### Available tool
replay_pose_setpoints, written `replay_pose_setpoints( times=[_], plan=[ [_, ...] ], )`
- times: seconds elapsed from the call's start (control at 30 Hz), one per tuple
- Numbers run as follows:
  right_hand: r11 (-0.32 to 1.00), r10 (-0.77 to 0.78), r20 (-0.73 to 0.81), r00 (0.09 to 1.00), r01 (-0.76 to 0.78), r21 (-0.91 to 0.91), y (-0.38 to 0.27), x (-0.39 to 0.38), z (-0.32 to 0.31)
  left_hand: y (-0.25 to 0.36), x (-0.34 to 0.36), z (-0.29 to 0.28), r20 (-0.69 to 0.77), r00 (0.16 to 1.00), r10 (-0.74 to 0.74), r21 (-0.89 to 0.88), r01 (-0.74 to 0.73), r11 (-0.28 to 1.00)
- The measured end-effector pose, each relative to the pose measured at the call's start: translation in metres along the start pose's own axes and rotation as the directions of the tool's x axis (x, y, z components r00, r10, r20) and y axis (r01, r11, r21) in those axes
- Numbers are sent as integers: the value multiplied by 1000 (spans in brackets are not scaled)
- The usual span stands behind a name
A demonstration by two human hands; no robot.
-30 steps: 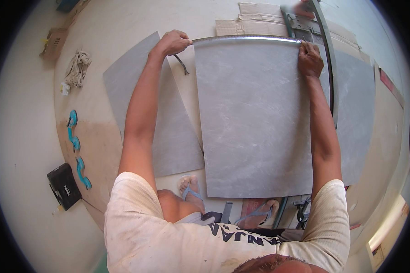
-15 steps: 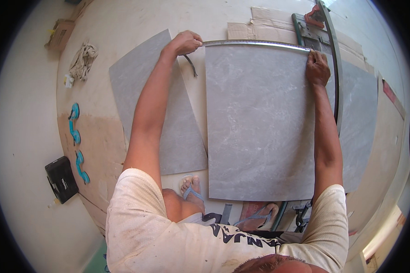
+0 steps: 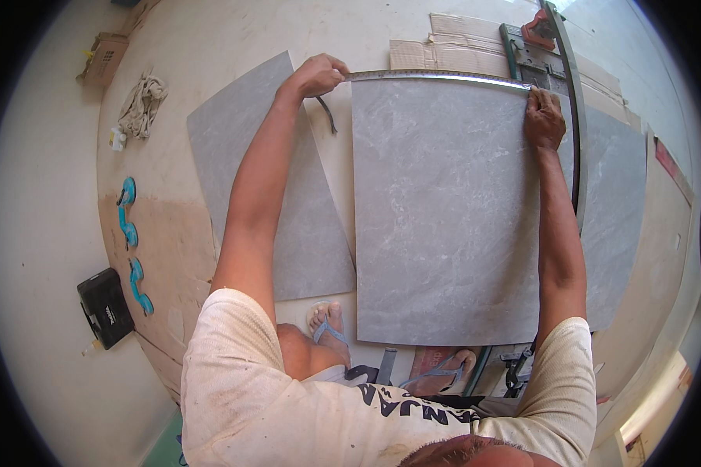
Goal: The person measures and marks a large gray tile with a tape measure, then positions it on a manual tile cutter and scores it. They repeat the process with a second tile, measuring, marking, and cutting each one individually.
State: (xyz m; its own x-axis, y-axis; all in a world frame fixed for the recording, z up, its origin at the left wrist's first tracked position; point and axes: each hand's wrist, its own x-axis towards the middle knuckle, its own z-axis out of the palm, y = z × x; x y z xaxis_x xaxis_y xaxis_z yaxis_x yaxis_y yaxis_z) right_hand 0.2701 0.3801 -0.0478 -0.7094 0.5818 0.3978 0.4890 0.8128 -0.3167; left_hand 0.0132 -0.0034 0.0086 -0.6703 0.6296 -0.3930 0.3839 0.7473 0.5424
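Note:
My left hand (image 3: 324, 73) pinches the left end of a long metal measuring strip (image 3: 436, 76), just beyond the top left corner of a grey marbled tile (image 3: 444, 210); a dark strap (image 3: 327, 115) lies below that hand. At the strip's right end, my right hand (image 3: 545, 117) has its fingers curled onto it and the tile's top edge. A long metal rail of a tile cutter (image 3: 575, 156) runs along the tile's right side, with a red fitting (image 3: 539, 31) at its far end. More grey tile lies left (image 3: 249, 124) and right (image 3: 611, 202).
Cardboard sheets (image 3: 459, 54) lie beyond the tile. To the left are a crumpled cloth (image 3: 142, 101), blue suction lifters (image 3: 136, 280), a black case (image 3: 101, 307) and a cardboard box (image 3: 105, 58). My sandalled foot (image 3: 327, 323) is at the near edge.
Over the last second the whole view has shifted slightly, with the tile and both hands appearing a little farther right and lower. My hands stay at the two ends of the strip.

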Motion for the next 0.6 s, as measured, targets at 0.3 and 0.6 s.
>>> replay_pose_setpoints(
  times=[0.3, 0.6],
  plan=[
    [999, 35, 30, 999, -36, 13, -2, 3, -1, 2, 1, -2, 2, 999, 38, 106, -38, 994],
    [998, 39, 7, 999, -39, 40, -3, -1, -5, 4, -3, 3, -27, 999, -34, -11, 33, 999]
  ],
)
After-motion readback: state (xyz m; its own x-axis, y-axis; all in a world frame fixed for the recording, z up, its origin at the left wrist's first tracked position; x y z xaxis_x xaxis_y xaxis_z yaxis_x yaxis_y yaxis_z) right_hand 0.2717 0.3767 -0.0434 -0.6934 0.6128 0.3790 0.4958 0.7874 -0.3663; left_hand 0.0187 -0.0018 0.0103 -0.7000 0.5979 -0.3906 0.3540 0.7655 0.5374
